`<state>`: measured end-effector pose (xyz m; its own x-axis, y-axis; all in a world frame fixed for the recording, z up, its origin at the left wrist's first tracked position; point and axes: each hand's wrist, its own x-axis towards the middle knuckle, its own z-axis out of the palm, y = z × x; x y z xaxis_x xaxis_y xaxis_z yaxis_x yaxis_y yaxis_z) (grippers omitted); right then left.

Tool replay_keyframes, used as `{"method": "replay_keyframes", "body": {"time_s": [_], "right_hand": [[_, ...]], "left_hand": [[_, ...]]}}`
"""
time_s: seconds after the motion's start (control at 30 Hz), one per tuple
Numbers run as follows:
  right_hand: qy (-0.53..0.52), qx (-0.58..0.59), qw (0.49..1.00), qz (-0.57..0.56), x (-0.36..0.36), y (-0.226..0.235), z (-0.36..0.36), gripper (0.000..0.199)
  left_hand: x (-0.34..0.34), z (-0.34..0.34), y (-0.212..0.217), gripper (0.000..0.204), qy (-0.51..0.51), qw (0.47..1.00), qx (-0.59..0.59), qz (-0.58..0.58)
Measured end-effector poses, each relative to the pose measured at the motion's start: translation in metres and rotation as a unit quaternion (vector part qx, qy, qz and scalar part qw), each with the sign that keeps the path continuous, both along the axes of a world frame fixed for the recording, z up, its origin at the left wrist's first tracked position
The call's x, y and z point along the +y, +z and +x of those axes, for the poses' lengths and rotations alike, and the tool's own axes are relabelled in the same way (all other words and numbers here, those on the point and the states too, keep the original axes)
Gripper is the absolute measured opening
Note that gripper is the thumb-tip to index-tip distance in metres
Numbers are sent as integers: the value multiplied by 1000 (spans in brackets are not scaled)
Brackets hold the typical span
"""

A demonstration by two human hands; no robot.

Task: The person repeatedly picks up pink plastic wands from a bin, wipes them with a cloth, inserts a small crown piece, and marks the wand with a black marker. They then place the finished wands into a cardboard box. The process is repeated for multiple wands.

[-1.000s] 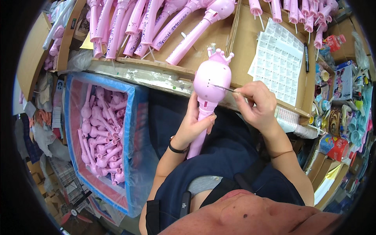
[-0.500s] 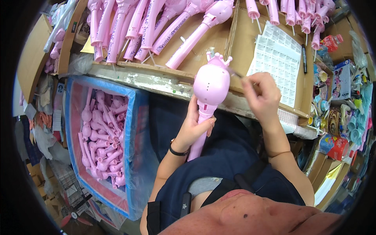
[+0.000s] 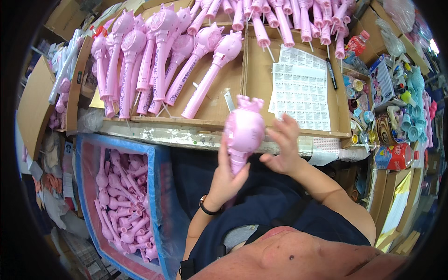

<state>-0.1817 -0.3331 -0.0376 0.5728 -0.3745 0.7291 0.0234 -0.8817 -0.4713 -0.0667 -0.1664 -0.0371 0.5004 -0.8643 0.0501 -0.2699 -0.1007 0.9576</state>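
My left hand (image 3: 227, 184) is wrapped round the neck of a pink toy wand (image 3: 245, 128), whose rounded head with a small crown points up and away from me. The wand is slightly blurred, and its lower handle is mostly hidden by my hand and wrist. Just right of the wand's head, my right hand (image 3: 283, 147) has its fingers apart, smeared by motion, with nothing visible in them. Beyond the crown, a small flat metal piece (image 3: 229, 101) lies on the cardboard tray (image 3: 212, 105).
Several pink wands (image 3: 161, 60) lie along the tray. Label sheets (image 3: 303, 93) and a black marker (image 3: 332, 73) lie at right. Below the bench edge (image 3: 186, 136), a blue-rimmed bin (image 3: 156, 186) holds many pink wand parts (image 3: 123, 205). A red-labelled bottle (image 3: 396, 156) lies far right.
My right hand has opened from a pinch on a thin dark tool, no longer visible, and moved down and left. The wand has turned in my left hand. The whole view has shifted.
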Motion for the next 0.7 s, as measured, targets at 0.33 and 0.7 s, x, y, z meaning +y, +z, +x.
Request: {"method": "replay_keyframes", "body": {"time_s": [0.33,0.7], "right_hand": [[-99,65,983,143,-184,-1,25,23],[-113,137,982,-57,-215,-44,42,26]], "left_hand": [[20,23,11,63,159,938,260,-166],[13,23,5,68,174,931,292,-130]]}}
